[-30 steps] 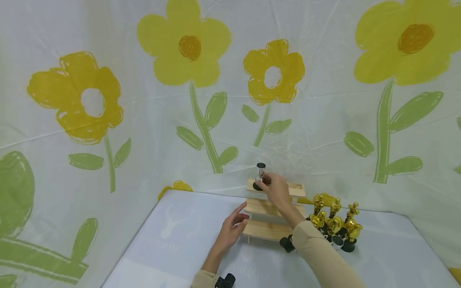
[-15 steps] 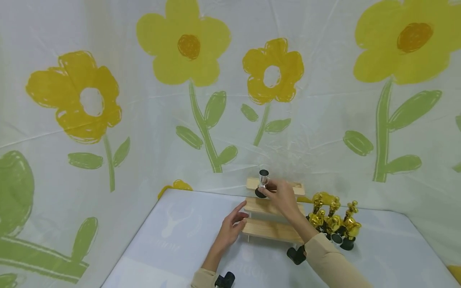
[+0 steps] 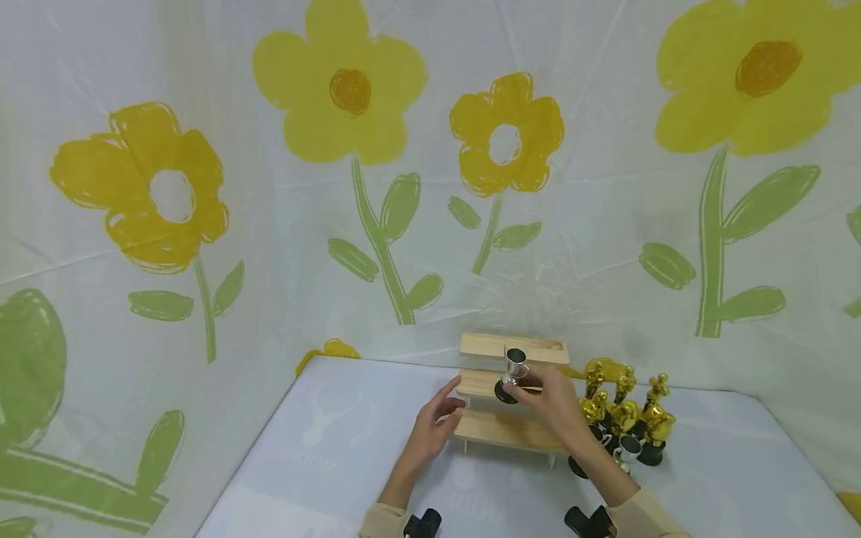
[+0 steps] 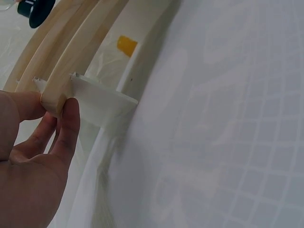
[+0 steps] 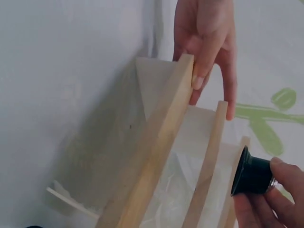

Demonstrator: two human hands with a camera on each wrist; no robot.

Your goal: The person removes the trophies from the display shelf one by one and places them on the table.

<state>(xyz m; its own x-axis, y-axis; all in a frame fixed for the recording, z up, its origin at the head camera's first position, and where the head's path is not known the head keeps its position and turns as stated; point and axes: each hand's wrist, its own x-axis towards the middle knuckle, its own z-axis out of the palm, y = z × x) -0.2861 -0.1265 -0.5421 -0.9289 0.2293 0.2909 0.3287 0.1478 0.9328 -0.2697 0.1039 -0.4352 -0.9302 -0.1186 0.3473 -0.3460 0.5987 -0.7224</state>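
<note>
My right hand (image 3: 554,403) pinches a small silver trophy cup (image 3: 516,360) with a black base in front of the three-tier wooden shelf (image 3: 501,428). The cup is upright, tilted slightly, and appears to be held above the middle tier. In the right wrist view its dark base (image 5: 254,175) shows clear of the boards, between thumb and fingers. My left hand (image 3: 427,432) is at the shelf's left end. In the left wrist view the left thumb and fingers (image 4: 70,124) grip the end of the lowest board (image 4: 78,52).
Right of the shelf stand several gold trophies (image 3: 625,415) with black bases, close together. Another silver cup (image 3: 629,448) is in front of them. A white-covered table (image 3: 316,448) lies under everything, with a flower-printed curtain (image 3: 572,246) close behind the shelf.
My right hand has brought the silver trophy cup down and to the right, from in front of the top tier to about the middle tier. The left hand has stayed on the shelf.
</note>
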